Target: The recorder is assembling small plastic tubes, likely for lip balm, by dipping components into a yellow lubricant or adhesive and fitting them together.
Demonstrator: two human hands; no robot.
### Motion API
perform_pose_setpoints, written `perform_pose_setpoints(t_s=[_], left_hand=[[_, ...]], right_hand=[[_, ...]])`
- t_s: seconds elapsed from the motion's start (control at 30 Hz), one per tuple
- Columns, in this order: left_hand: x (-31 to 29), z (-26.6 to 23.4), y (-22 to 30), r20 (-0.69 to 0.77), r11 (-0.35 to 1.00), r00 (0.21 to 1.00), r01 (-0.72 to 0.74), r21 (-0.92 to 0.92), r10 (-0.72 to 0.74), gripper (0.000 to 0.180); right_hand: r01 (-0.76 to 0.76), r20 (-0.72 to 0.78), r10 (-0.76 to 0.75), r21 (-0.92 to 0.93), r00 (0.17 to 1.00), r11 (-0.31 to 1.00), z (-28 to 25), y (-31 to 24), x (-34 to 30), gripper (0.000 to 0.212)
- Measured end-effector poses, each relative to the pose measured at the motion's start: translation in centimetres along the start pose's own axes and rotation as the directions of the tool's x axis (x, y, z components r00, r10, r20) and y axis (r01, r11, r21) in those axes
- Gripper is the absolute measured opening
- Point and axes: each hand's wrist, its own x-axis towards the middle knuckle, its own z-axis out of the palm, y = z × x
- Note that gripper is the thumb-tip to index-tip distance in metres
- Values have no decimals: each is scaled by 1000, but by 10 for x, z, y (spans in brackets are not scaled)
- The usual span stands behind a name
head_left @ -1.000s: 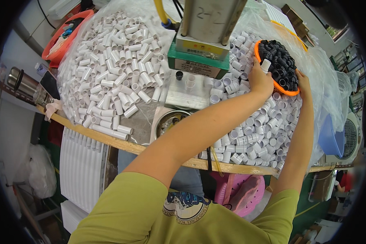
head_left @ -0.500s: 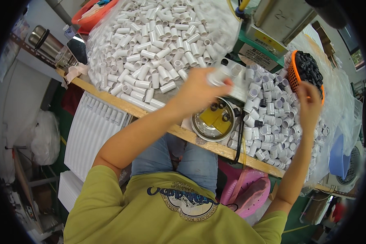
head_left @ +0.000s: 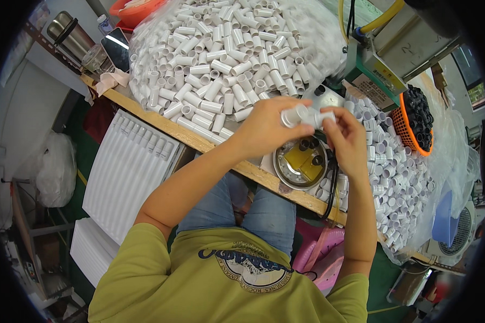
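Note:
My left hand [head_left: 267, 125] grips a short white plastic tube [head_left: 293, 116], its open end showing. Close against it, my right hand [head_left: 351, 139] pinches a smaller white plastic piece [head_left: 325, 117] between thumb and fingers. The two pieces meet or nearly meet; their facing ends are blurred, so I cannot tell whether they are joined. Just below both hands is a round metal bowl [head_left: 276, 168], holding something yellow [head_left: 297, 158] with black rings on it.
A big heap of white tubes [head_left: 221, 64] lies to the left on plastic sheeting. Short white fittings [head_left: 396, 177] are piled at right, beside an orange basket [head_left: 401, 129] of black parts. A bench machine [head_left: 372, 81] stands behind. A white ribbed tray [head_left: 129, 177] sits at the left.
My right hand has come left from beside the orange basket to meet my left hand, and now shows a white piece in its fingers. The left hand keeps its tube. The view has shifted slightly.

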Motion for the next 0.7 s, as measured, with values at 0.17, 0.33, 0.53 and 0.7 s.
perform_pose_setpoints(t_s=[0.17,0.33,0.53,0.7], left_hand=[[-19,-1,30,200,961,971,-176,215,133,30],[-67,-17,18,925,57,380,923,-380,3,26],[-88,-26,45,975,432,223,881,-192,-22,36],[-67,-21,51,344,862,897,-391,323,278,34]], right_hand=[[91,4,-91,92,996,992,21,-20,-41,16],[670,414,-602,-28,683,742,28,-40,-76,23],[837,524,-690,-87,499,540,36,-49,-105,27],[-239,59,233,150,971,959,49,-19,-88,20]])
